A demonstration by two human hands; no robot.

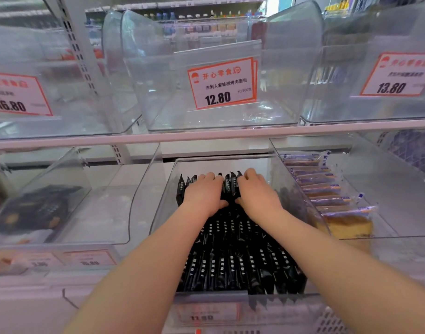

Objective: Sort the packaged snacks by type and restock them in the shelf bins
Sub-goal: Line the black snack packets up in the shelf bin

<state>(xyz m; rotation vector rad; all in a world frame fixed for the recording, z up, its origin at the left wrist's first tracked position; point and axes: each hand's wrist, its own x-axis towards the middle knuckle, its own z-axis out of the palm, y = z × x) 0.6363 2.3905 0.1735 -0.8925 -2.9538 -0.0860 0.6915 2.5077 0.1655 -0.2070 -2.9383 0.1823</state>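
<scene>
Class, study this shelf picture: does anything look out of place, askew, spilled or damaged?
Nothing stands out. The black packets stand in neat rows in the middle bin, both hands resting on them. The cake slices in the right bin are lined up too. The top bins look empty.
</scene>
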